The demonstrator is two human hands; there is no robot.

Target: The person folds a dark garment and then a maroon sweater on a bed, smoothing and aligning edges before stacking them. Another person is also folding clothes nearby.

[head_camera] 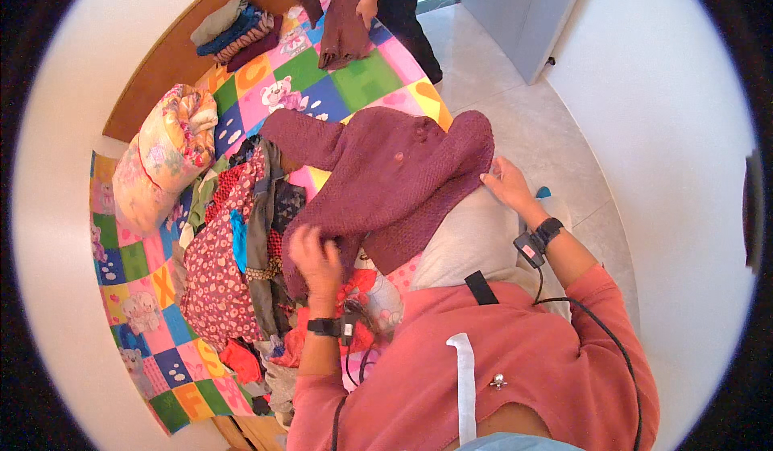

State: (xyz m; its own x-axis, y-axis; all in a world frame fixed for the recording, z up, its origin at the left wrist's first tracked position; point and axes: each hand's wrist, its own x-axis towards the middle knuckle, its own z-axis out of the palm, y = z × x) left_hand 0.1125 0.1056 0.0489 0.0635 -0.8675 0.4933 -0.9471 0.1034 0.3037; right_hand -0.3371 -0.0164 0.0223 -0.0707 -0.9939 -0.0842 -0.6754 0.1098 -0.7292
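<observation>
A purple knitted sweater [392, 173] lies spread in front of me, partly over the bed and partly toward my lap. It has a dark knitted flower and a small pinkish spot on it. My left hand [315, 264], blurred, is over the sweater's lower left part; whether its fingers pinch the knit is unclear. At the sweater's right edge is my right hand [510, 186], thumb and fingers apart, the tips at the fabric. Just left of the sweater is a heap of mixed clothes, with a red floral-print garment [223, 276] on top.
A rolled floral quilt [160, 155] lies on the patchwork-print bed cover [362, 82]. Folded clothes [235, 34] are stacked by the wooden headboard [151, 70]. Another person's hand [366, 10] is at a brown garment [344, 28]. A door [522, 16] stands beyond the tiled floor.
</observation>
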